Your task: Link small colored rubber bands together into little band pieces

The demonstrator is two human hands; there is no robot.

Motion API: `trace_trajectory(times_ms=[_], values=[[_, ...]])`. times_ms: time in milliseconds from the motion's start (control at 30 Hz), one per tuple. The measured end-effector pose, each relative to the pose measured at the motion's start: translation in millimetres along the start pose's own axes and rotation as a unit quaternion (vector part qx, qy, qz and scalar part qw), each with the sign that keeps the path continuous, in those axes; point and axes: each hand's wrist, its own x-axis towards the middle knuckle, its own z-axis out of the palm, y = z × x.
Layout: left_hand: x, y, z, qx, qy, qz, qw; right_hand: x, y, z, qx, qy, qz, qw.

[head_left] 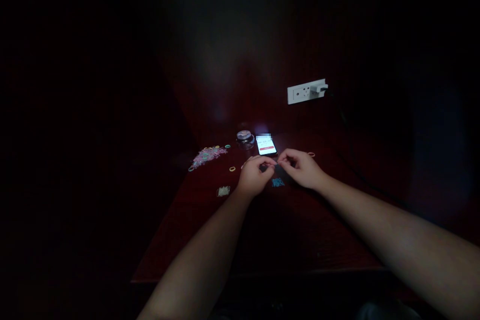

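Observation:
My left hand (257,175) and my right hand (302,169) meet over the dark red table, fingertips pinched close together. Between them is a tiny bluish thing, too small and dim to name. Just below the fingers lies a cluster of blue elastic hair ties (277,182). A pale yellow cluster of hair ties (223,191) rests left of my left wrist. One loose yellow hair tie (232,169) is nearer that hand, and another loose band (311,154) lies beyond my right hand. My left hand partly covers something pale behind it.
A lit phone (266,145) stands just beyond my hands, beside a round clear jar (245,139). Farther left is a pile of mixed pink, purple and green hair ties (208,156). A wall socket (306,91) holds a plug with a dark cable. The surroundings are very dark.

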Motion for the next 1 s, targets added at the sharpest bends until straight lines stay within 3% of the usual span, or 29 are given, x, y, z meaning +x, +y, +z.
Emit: trace_trajectory(times_ms=[433, 567, 1000], values=[[1, -8, 0.0, -0.012, 0.01, -0.027, 1.0, -2, -6, 2, 0.07, -0.046, 0.006, 0.996], [-1, -3, -0.7, 0.007, -0.015, 0.006, 1.0, -1, -5, 1, 0.064, -0.035, -0.001, 0.997], [-3, 3, -1.4, -0.002, -0.015, -0.011, 1.0, 2, -2, 1, 0.054, 0.012, 0.0, 0.998]])
